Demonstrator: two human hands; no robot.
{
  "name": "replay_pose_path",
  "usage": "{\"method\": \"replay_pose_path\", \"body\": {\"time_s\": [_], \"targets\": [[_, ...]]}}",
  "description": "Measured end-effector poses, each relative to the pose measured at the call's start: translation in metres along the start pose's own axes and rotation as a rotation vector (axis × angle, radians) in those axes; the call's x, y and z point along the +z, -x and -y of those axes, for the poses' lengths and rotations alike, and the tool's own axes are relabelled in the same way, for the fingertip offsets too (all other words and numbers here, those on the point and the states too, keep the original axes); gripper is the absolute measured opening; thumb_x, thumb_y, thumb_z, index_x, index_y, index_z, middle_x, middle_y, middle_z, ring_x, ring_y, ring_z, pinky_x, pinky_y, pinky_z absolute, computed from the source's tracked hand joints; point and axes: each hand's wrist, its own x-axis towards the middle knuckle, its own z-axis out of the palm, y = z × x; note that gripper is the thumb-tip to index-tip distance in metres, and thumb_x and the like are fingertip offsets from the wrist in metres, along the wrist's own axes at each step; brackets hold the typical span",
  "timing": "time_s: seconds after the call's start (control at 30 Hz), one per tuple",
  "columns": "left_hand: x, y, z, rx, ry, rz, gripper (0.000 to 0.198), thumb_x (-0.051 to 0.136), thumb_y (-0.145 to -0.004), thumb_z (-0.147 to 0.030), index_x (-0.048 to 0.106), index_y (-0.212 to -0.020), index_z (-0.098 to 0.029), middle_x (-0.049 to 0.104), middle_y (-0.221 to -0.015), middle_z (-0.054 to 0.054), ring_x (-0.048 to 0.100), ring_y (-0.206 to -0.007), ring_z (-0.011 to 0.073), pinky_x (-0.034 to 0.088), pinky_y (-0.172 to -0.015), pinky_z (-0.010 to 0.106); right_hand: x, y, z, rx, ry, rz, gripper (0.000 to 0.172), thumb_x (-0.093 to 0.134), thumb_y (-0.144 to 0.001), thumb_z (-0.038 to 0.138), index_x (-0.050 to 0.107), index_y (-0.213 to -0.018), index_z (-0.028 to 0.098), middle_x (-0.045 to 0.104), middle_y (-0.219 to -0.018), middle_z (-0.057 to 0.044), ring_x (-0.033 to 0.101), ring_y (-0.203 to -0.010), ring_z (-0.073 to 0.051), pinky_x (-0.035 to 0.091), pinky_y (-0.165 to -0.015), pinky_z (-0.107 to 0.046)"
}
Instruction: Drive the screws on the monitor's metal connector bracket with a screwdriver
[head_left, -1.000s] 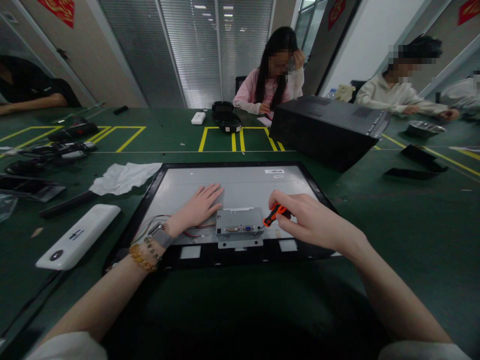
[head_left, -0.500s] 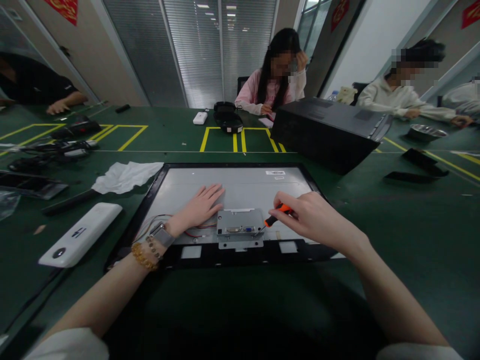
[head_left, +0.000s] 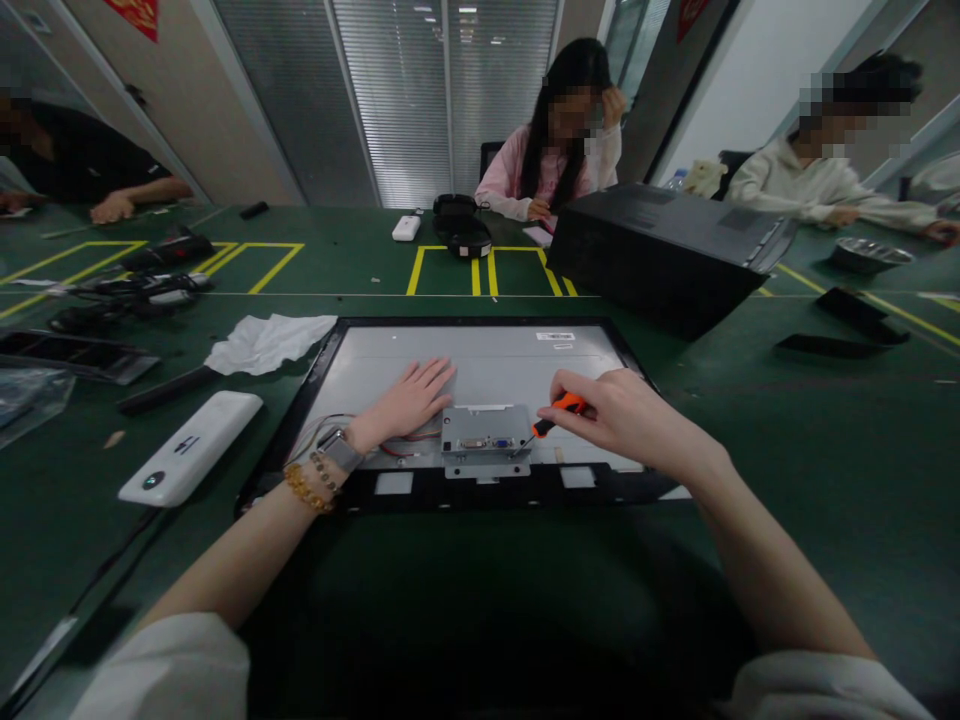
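A monitor panel lies face down on the green table, its grey metal back up inside a black frame. A small metal port box with connectors sits at its near edge. My left hand lies flat on the panel just left of the box, fingers spread. My right hand pinches a small orange-handled screwdriver, whose tip touches the box's right side. Red and white wires run under my left wrist.
A white oblong device and a crumpled white cloth lie to the left. A black computer case stands behind the panel on the right. Cables, black parts and a metal bowl are scattered farther off. Other people sit around the table.
My hands keep their places on the panel; the right hand has turned slightly on the screwdriver. The camera has shifted, so everything sits a little higher and more to the right.
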Motion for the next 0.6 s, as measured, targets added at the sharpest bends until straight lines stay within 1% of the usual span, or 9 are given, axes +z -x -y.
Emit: {"method": "replay_pose_path", "body": {"time_s": [0.1,0.27,0.43,0.6], "targets": [[-0.001,0.000,0.000,-0.007,-0.002,0.001,0.057,0.021,-0.104,-0.048,0.030,-0.150,-0.016,0.024,-0.159,0.012,0.021,-0.146,0.0274,0.016,-0.117,0.048,-0.001,0.000,0.000,0.023,-0.036,0.025,0.034,0.045,-0.096,0.049,0.059,-0.090,0.019,0.053,-0.052,0.002,0.050,-0.049,-0.016,0.028,-0.053,-0.026],[-0.003,0.000,-0.001,-0.011,0.007,-0.004,0.054,0.023,-0.104,-0.046,0.032,-0.150,-0.017,0.026,-0.158,0.011,0.024,-0.145,0.0269,0.018,-0.116,0.048,-0.001,-0.001,0.000,0.064,-0.116,0.050,0.027,0.043,-0.098,0.042,0.055,-0.088,0.019,0.058,-0.060,0.000,0.054,-0.055,-0.017,0.032,-0.057,-0.027],[-0.007,0.001,-0.005,-0.017,0.004,0.005,0.054,0.024,-0.104,-0.044,0.032,-0.149,-0.015,0.026,-0.158,0.013,0.024,-0.145,0.0275,0.019,-0.116,0.048,0.001,-0.002,-0.006,0.066,-0.221,0.050,0.028,0.040,-0.099,0.042,0.053,-0.087,0.020,0.061,-0.067,-0.002,0.054,-0.059,-0.016,0.035,-0.059,-0.028],[-0.010,0.002,-0.007,-0.011,0.002,0.004,0.054,0.024,-0.104,-0.042,0.031,-0.150,-0.015,0.026,-0.158,0.012,0.024,-0.145,0.0271,0.018,-0.117,0.048,0.001,-0.002,-0.009,0.039,-0.341,0.053,0.016,0.045,-0.096,0.033,0.055,-0.094,0.020,0.064,-0.076,-0.002,0.057,-0.066,-0.016,0.040,-0.064,-0.029]]}}
